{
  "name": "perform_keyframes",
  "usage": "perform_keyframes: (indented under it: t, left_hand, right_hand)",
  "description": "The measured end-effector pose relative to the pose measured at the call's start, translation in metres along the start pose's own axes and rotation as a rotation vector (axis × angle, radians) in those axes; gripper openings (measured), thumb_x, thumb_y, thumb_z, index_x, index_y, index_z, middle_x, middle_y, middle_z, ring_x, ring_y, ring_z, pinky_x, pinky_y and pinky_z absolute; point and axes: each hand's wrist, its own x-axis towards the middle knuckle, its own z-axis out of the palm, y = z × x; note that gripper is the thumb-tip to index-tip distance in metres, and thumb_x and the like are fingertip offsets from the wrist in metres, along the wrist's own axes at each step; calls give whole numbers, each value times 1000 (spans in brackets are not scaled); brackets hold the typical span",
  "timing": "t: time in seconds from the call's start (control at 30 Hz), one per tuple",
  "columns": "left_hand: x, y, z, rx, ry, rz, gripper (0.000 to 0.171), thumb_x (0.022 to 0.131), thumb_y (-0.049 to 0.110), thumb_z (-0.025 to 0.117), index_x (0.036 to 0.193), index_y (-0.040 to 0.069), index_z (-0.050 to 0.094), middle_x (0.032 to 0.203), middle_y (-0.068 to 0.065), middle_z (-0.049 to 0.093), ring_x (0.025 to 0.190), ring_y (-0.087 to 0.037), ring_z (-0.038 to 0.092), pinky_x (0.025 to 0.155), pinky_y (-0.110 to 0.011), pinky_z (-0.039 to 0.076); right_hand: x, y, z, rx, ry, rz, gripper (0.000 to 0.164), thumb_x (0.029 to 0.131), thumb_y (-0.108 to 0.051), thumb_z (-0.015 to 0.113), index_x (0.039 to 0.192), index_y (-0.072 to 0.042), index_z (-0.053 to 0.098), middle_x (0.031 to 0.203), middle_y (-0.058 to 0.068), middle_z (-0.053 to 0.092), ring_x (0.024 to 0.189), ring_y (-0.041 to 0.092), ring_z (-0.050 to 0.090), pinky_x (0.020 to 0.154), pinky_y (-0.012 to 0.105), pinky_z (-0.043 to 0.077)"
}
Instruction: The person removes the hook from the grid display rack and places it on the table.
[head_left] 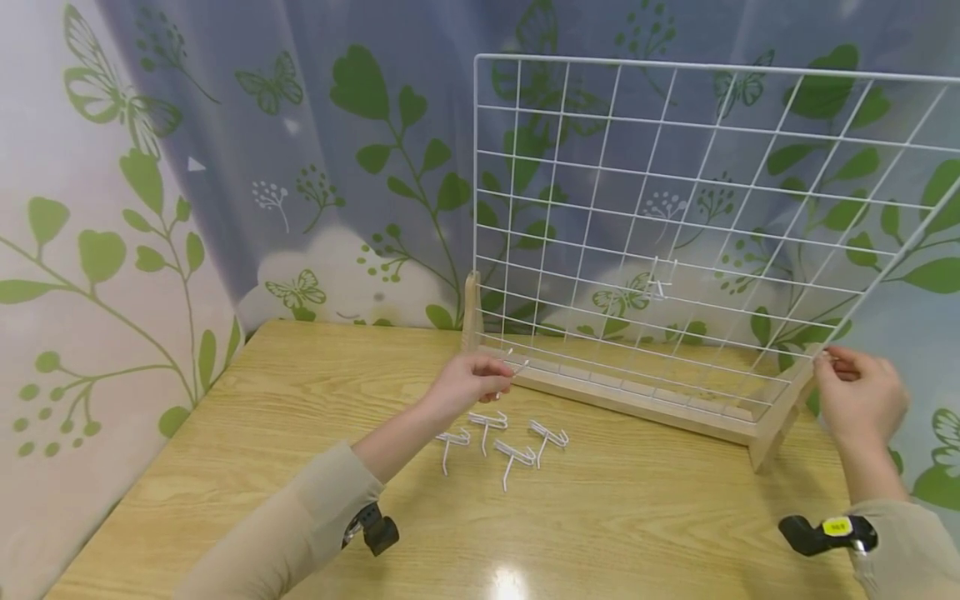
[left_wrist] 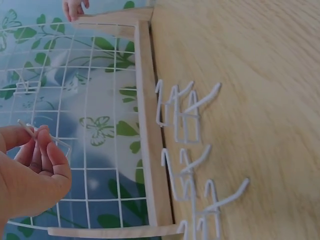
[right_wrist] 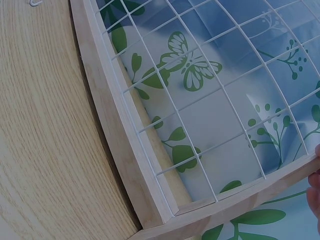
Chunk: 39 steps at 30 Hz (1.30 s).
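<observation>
My left hand (head_left: pixel 468 379) pinches a white wire hook (left_wrist: pixel 62 144) between thumb and fingertips, in front of the grid's lower left part. My right hand (head_left: pixel 862 392) grips the top of the right wooden upright (head_left: pixel 780 417) with curled fingers, beside the grid's edge; only its fingertips (right_wrist: pixel 314 192) show in the right wrist view. The white wire grid (head_left: pixel 476 167) stands tilted in a wooden base (head_left: pixel 637 404). One white hook (head_left: pixel 657 289) hangs on the grid right of its middle. Several matching hooks (head_left: pixel 513 454) lie on the table below my left hand.
The wooden table (head_left: pixel 637 517) reaches back to a patterned curtain (head_left: pixel 300 167) with green leaves and butterflies, close behind the grid. A left wooden upright (head_left: pixel 470 312) supports the grid's other side. Black wrist straps (head_left: pixel 817 533) sit over both sleeves.
</observation>
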Motion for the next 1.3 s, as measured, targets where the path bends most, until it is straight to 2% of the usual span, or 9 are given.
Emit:
perform_keyframes:
  t: [0.2, 0.43, 0.57, 0.67, 0.83, 1.17, 1.3]
  left_hand:
    - [-9, -11, -6, 11, -3, 0, 20, 87, 3, 60, 104, -8, 64, 89, -15, 66, 68, -10, 54, 68, -26, 48]
    - [-14, -25, -10, 24, -7, -11, 22, 87, 3, 60, 107, -8, 62, 94, -23, 66, 69, -12, 54, 65, -23, 47]
    - [-17, -32, -12, 20, -2, -30, 23, 87, 3, 61, 108, -8, 62, 91, -16, 68, 70, -9, 56, 67, -24, 49]
    - [-20, -36, -13, 41, 4, -41, 22, 86, 4, 62, 106, -6, 63, 89, -13, 68, 72, -11, 58, 72, -32, 52]
    - [-28, -47, -14, 125, -3, -48, 22, 86, 5, 63, 105, -5, 65, 87, -18, 65, 73, -18, 60, 77, -44, 51]
    - [-40, -71, -7, 177, -65, -43, 21, 83, 6, 65, 101, -7, 66, 74, -2, 63, 67, -11, 57, 70, -32, 52]
    - [-43, -78, -5, 158, -77, -51, 20, 83, 3, 65, 100, -8, 66, 75, -4, 63, 67, -11, 58, 72, -35, 53]
  right_hand:
    - [-2, -1, 0, 8, 7, 1, 35, 90, -20, 55, 115, 2, 63, 72, -30, 34, 67, -18, 30, 77, 18, 24]
    - [-2, 2, 1, 2, 8, -8, 35, 89, -21, 55, 114, 2, 63, 71, -32, 34, 68, -18, 29, 75, 18, 23]
    - [-2, 4, 1, -8, -1, -2, 35, 90, -21, 55, 115, 1, 63, 72, -31, 34, 68, -18, 29, 75, 17, 24]
    - [-3, 4, 1, -8, -8, 9, 35, 90, -21, 55, 116, 1, 63, 72, -31, 34, 68, -17, 29, 75, 17, 24]
    - [-2, 2, 1, -9, -16, 21, 36, 91, -22, 54, 117, 0, 63, 73, -29, 35, 68, -17, 29, 76, 19, 24]
    - [-1, 0, 5, -68, 3, 26, 36, 92, -21, 52, 120, 1, 61, 85, -6, 46, 66, -18, 24, 83, 28, 30]
    - [-1, 1, 5, -51, 10, 19, 36, 92, -21, 52, 119, 1, 61, 81, -15, 42, 67, -19, 24, 87, 33, 31]
